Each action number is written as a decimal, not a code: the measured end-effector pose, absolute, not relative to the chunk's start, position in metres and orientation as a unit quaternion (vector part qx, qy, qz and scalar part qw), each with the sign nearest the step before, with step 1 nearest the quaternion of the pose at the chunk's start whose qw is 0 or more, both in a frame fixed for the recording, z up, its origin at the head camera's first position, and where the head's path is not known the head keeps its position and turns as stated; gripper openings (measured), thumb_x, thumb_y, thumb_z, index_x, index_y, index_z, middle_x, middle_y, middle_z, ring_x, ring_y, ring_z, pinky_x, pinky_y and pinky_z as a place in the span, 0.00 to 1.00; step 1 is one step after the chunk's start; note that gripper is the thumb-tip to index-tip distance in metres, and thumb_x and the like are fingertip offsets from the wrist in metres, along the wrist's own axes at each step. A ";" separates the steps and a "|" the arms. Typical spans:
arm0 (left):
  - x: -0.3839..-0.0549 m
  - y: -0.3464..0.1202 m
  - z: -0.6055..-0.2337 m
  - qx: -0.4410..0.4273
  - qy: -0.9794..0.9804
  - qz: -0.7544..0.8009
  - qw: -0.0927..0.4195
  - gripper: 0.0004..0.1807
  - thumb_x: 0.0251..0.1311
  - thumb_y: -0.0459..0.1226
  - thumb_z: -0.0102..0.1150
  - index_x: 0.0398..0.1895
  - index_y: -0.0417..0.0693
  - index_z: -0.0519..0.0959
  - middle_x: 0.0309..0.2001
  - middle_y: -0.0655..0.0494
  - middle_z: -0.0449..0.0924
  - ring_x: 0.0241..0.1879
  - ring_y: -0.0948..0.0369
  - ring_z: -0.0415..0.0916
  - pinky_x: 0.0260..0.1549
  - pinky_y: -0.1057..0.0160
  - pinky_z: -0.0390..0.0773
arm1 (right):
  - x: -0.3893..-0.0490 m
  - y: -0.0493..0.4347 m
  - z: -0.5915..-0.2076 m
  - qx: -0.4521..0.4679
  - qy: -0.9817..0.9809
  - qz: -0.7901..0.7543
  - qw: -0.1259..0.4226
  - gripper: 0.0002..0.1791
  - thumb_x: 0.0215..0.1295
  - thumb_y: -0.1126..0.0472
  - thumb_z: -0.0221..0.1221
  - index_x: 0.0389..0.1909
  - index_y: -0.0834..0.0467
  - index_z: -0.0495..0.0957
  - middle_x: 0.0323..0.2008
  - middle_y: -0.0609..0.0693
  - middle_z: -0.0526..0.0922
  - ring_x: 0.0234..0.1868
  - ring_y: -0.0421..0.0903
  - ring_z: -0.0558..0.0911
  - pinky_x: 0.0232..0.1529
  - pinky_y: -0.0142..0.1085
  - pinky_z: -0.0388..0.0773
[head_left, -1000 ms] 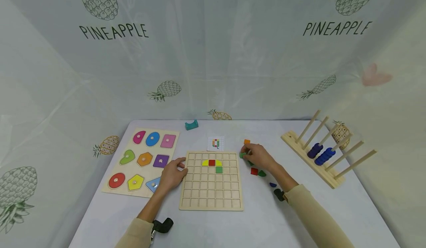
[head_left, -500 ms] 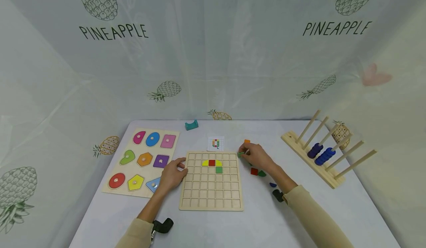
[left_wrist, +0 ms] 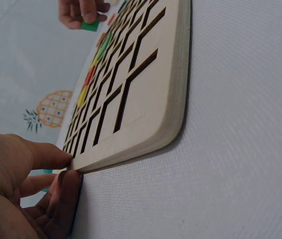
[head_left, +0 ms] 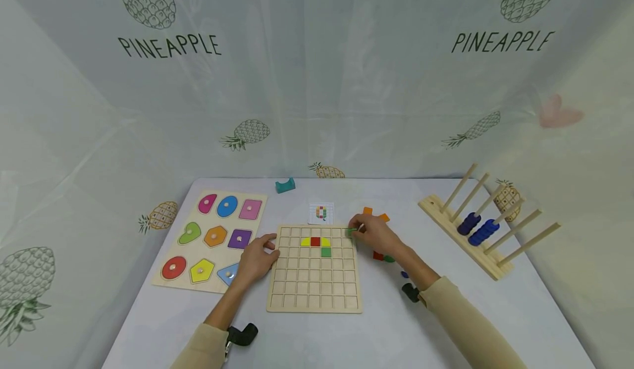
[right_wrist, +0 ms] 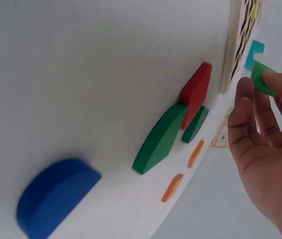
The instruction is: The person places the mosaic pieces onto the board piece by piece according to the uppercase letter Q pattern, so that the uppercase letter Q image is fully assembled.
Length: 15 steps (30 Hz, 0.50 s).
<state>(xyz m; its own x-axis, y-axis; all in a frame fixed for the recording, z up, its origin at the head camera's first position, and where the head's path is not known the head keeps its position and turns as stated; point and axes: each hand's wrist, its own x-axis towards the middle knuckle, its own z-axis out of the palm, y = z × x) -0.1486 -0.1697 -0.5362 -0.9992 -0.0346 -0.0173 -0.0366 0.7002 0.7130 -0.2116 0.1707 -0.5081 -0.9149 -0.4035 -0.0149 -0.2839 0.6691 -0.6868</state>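
My left hand (head_left: 256, 259) rests at the left edge of the wooden grid board (head_left: 314, 289), fingertips touching it. In the left wrist view, the fingers (left_wrist: 51, 157) meet the board's rim. My right hand (head_left: 377, 235) pinches a small green tile (right_wrist: 262, 78) between thumb and fingers, over the board's upper right corner. On the board, a red square (head_left: 315, 242) sits between two yellow pieces, with a green square (head_left: 326, 252) below the right one. A printed card (head_left: 321, 214) with a coloured Q-shaped pattern lies just behind the board.
Loose pieces lie right of the board: orange ones (head_left: 367, 210), a red one (right_wrist: 197, 94), green ones (right_wrist: 160, 139) and a blue half-round (right_wrist: 56, 199). A shape puzzle (head_left: 215, 237) lies left. A peg stand (head_left: 465, 237) with blue rings stands right. A teal block (head_left: 285, 186) sits behind.
My right hand has moved left with the green tile, from beside the board to over its upper right corner. The left hand has stayed in place.
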 end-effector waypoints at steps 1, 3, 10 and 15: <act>-0.149 -0.170 -0.536 -0.019 0.922 0.387 0.002 0.26 0.57 0.35 0.67 0.61 0.42 0.79 0.38 0.52 0.81 0.30 0.61 0.72 0.27 0.63 0.69 | -0.210 0.169 -0.508 -0.194 0.908 -0.363 0.082 0.05 0.66 0.63 0.65 0.41 0.53 0.82 0.39 0.43 0.83 0.39 0.42 0.81 0.40 0.35 0.79; -0.149 -0.170 -0.537 -0.019 0.922 0.386 0.002 0.26 0.57 0.35 0.67 0.61 0.42 0.79 0.37 0.53 0.81 0.30 0.61 0.72 0.28 0.63 0.69 | -0.208 0.166 -0.507 -0.202 0.902 -0.373 0.086 0.06 0.66 0.64 0.65 0.42 0.54 0.82 0.39 0.43 0.83 0.39 0.42 0.81 0.40 0.36 0.79; -0.150 -0.171 -0.537 -0.019 0.923 0.385 0.001 0.26 0.57 0.35 0.68 0.61 0.42 0.79 0.37 0.53 0.81 0.29 0.61 0.71 0.27 0.63 0.68 | -0.197 0.149 -0.510 -0.231 0.891 -0.373 0.114 0.06 0.65 0.63 0.65 0.40 0.51 0.81 0.37 0.40 0.82 0.38 0.40 0.80 0.39 0.35 0.78; -0.150 -0.171 -0.537 -0.019 0.923 0.386 0.003 0.26 0.57 0.36 0.67 0.61 0.42 0.79 0.37 0.53 0.81 0.30 0.61 0.72 0.27 0.63 0.68 | -0.188 0.140 -0.512 -0.251 0.883 -0.374 0.130 0.07 0.64 0.64 0.65 0.41 0.52 0.81 0.36 0.41 0.82 0.35 0.39 0.80 0.38 0.35 0.78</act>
